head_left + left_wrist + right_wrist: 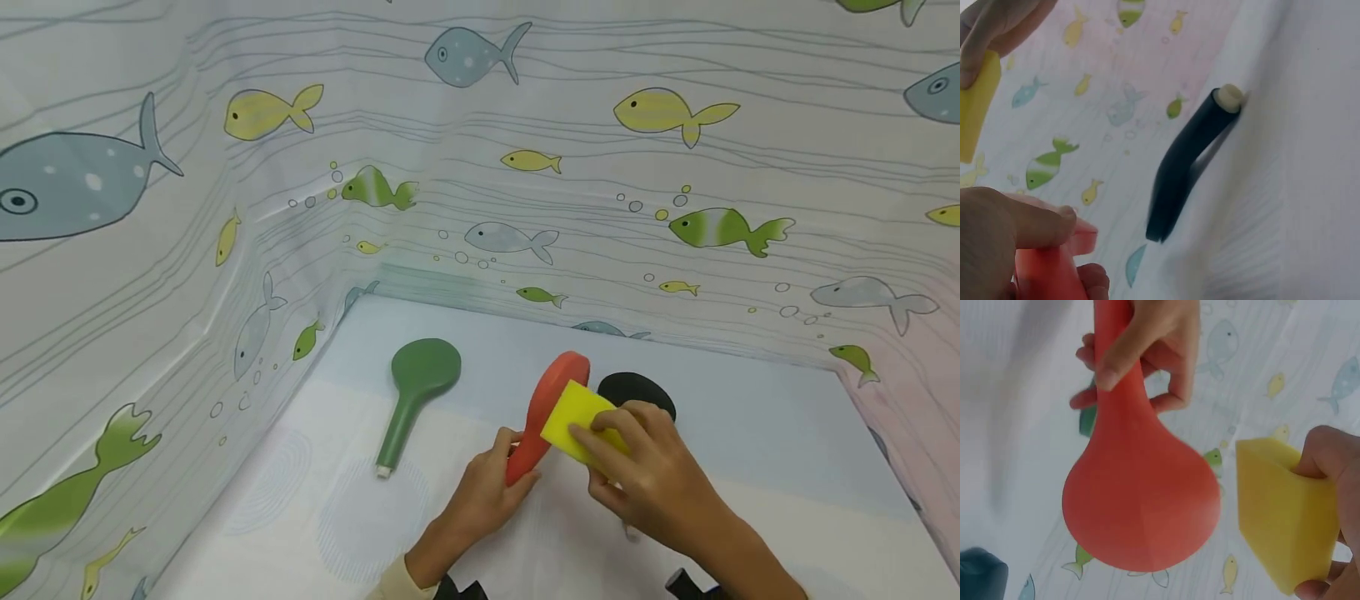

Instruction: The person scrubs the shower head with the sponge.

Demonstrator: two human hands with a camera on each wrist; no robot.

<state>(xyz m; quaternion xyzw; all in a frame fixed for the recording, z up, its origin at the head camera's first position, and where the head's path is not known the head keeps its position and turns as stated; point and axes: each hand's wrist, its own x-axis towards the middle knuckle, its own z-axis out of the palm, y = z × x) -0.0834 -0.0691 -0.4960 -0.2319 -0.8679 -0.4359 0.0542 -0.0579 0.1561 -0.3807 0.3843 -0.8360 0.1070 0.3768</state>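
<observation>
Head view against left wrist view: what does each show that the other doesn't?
Only the head view: the green paddle, lying with its pale tip towards the person.

Only the left wrist view: the handle of the dark paddle in plain sight.

Both: the red paddle, yellow sponge, left hand, right hand and fish-printed backdrop.

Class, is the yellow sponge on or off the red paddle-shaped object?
Off: the right wrist view shows a gap between the yellow sponge, gripped by the right hand, and the red paddle-shaped object.
</observation>
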